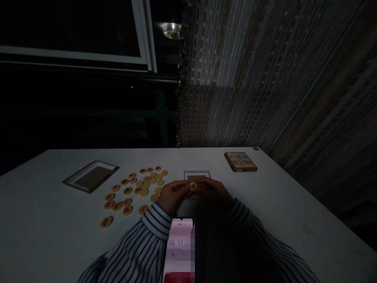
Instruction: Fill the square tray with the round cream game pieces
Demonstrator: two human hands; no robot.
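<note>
Between my two hands, at the middle of the table, is a round wooden Chinese chess piece [193, 186] with a dark character facing me. My left hand [173, 194] pinches its left side, and the fingers of my right hand [213, 192] close on its right side. Just behind my hands lies a shallow tray [198, 173], partly covered by them. To the left, several more chess pieces [127, 210] are spread loosely, some with red or dark characters up, others showing plain wood.
A brown-edged box part [92, 175] lies at the left of the white table [279, 228]. A printed box [240, 161] sits at the back right. A lit phone [179, 247] showing a timer is near the front. Behind hangs a striped curtain [224, 78].
</note>
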